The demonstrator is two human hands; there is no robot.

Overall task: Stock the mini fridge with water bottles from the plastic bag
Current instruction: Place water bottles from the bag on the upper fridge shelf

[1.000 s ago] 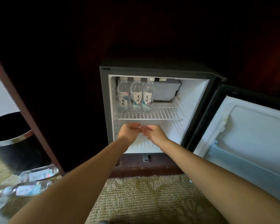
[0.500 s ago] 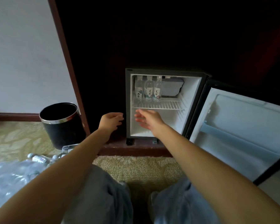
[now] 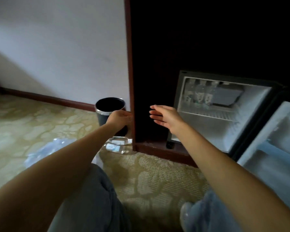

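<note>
The mini fridge [image 3: 181, 104] stands open at the right inside a dark wooden cabinet. Three water bottles [image 3: 198, 96] stand on the left of its upper wire shelf. My left hand [image 3: 120, 118] hovers in front of the black bin, fingers loosely curled and holding nothing. My right hand [image 3: 164, 117] is open, fingers spread, in front of the dark cabinet panel left of the fridge. On the carpet below my left hand lie two loose water bottles [image 3: 118, 144]. The clear plastic bag [image 3: 45, 151] with more bottles lies further left, partly hidden by my left arm.
A black waste bin [image 3: 110, 106] with a metal rim stands against the white wall beside the cabinet edge [image 3: 131, 97]. The fridge door [image 3: 274, 139] swings open to the far right. My knees and a shoe are at the bottom, on patterned carpet.
My view has swung left and pulled back from the fridge. Both hands have moved left out of the fridge opening, the left one reaching the bin, the right one opening flat.
</note>
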